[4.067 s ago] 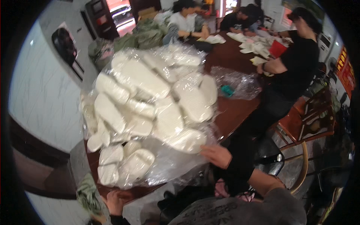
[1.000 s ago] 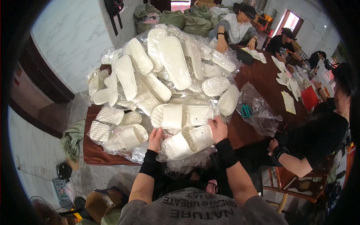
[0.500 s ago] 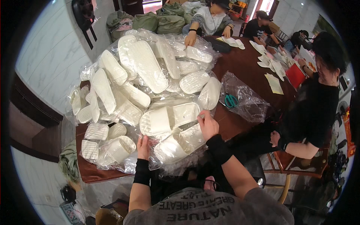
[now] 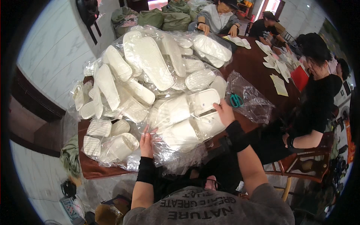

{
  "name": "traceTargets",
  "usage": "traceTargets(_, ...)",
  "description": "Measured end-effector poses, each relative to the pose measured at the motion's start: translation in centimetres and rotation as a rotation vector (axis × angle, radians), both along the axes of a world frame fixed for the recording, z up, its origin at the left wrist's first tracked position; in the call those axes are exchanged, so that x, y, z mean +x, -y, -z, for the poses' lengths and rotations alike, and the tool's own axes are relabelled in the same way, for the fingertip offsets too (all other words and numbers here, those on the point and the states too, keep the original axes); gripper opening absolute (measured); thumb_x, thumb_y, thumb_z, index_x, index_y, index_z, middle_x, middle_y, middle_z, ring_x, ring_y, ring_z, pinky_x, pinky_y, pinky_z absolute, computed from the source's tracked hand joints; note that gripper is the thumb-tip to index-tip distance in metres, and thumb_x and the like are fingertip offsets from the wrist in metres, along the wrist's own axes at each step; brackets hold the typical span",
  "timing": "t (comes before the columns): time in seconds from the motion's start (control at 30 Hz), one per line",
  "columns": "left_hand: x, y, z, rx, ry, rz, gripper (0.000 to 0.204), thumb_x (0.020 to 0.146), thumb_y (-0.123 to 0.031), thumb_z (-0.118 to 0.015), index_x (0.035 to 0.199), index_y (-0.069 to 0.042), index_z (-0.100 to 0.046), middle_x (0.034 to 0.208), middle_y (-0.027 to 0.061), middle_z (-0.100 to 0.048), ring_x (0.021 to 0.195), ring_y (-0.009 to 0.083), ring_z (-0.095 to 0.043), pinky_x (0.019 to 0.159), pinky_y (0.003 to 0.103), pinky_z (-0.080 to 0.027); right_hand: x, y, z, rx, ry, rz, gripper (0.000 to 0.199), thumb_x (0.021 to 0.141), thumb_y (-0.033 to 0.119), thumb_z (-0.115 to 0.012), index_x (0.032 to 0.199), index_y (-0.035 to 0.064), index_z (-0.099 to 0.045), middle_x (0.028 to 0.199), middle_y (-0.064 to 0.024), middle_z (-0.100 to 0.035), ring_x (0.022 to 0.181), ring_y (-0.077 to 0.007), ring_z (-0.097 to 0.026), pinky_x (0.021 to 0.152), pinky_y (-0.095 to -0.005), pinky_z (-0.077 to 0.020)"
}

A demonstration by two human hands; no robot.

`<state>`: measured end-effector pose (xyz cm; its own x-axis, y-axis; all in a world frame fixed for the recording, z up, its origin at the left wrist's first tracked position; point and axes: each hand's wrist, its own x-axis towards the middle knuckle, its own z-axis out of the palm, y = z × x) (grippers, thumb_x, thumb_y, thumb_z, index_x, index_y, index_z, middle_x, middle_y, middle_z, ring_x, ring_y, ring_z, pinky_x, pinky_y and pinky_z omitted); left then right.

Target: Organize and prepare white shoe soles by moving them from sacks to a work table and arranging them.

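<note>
A pair of white slippers [image 4: 174, 133] in a clear plastic bag is held up over the near side of the table, between my hands. My right hand [image 4: 225, 113] grips its right end, thumb and fingers closed on the soles. At the bag's left edge, my left hand [image 4: 147, 144] pinches the loose clear plastic; its fingertips are partly hidden by shine. Beyond lies a big heap of white slippers [image 4: 155, 65] in clear bags. To the left of my left hand rests another bagged group of white slippers [image 4: 120, 147].
Teal-handled scissors [image 4: 236, 100] lie on a flat clear bag [image 4: 253, 108] at the right of the brown table [image 4: 243, 67]. Farther along are loose white slippers [image 4: 275, 65], yellow paper [image 4: 278, 85] and a red item [image 4: 299, 78]. Across, a person's hand [image 4: 203, 28] touches bagged slippers. Another person [image 4: 313, 101] sits at right.
The bagged pair between my hands has tilted and moved right with my right hand. Across the table, the person's hand and a bagged pair have shifted right, toward the heap's edge.
</note>
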<state>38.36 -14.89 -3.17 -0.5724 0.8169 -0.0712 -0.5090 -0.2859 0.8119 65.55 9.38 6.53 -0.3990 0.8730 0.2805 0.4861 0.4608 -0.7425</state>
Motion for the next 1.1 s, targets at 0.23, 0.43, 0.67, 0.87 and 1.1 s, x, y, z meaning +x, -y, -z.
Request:
traceTargets(0.23,-0.8,0.4,1.4,-0.099,-0.146,-0.038,0.041,0.1,-0.017,-0.036,0.137,-0.001,-0.032,0.114,0.0235,-0.059,0.067,0.0204,-0.064,0.064,0.032,-0.055,4.6,-7.4,-2.5,-0.1,-0.095,0.066,0.022,0.089,0.02,-0.057,0.086,0.0,-0.047,0.072,-0.0125,-0.057,0.067,-0.0193,-0.055,0.065,-0.0331,-0.0438)
traceTargets(0.43,-0.9,0.8,1.3,-0.116,-0.092,-0.071,0.043,0.1,-0.019,-0.038,0.138,-0.001,-0.03,0.113,0.0255,-0.059,0.066,0.0229,-0.064,0.069,0.037,-0.056,13.8,-21.1,-1.4,0.07,-0.126,0.377,0.027,0.084,0.023,-0.062,0.083,-0.0014,-0.051,0.077,-0.0144,-0.058,0.07,-0.0228,-0.055,0.066,-0.0356,-0.0442)
traceTargets(0.67,0.7,-2.9,3.4,-0.12,-0.041,0.0,0.044,0.099,-0.018,-0.041,0.139,-0.002,-0.033,0.116,0.0234,-0.058,0.066,0.0235,-0.064,0.069,0.037,-0.056,24.1,-32.7,-1.5,0.07,-0.335,1.046,0.034,0.085,0.028,-0.062,0.098,-0.0028,-0.054,0.089,-0.0222,-0.062,0.087,-0.038,-0.061,0.078,-0.0447,-0.0475)
traceTargets(0.87,-1.1,1.2,0.7,-0.231,-0.21,-0.089,0.044,0.099,-0.022,-0.041,0.14,-0.006,-0.034,0.119,0.0181,-0.058,0.072,0.0182,-0.064,0.069,0.03,-0.055,6.0,-19.1,2.5,0.121,0.467,0.535,0.028,0.086,0.028,-0.055,0.094,0.0018,-0.054,0.085,-0.0234,-0.063,0.085,-0.0409,-0.061,0.076,-0.0493,-0.0485)
traceTargets(1.1,-0.1,-0.2,0.3,-0.239,-0.201,-0.089,0.045,0.099,-0.021,-0.041,0.14,-0.004,-0.034,0.133,0.0125,-0.049,0.091,0.0169,-0.061,0.07,0.029,-0.054,6.7,-16.3,8.7,0.054,0.783,0.403,0.047,0.075,0.016,-0.065,0.117,0.0032,-0.048,0.109,-0.0283,-0.053,0.101,-0.0431,-0.053,0.085,-0.0487,-0.0463)
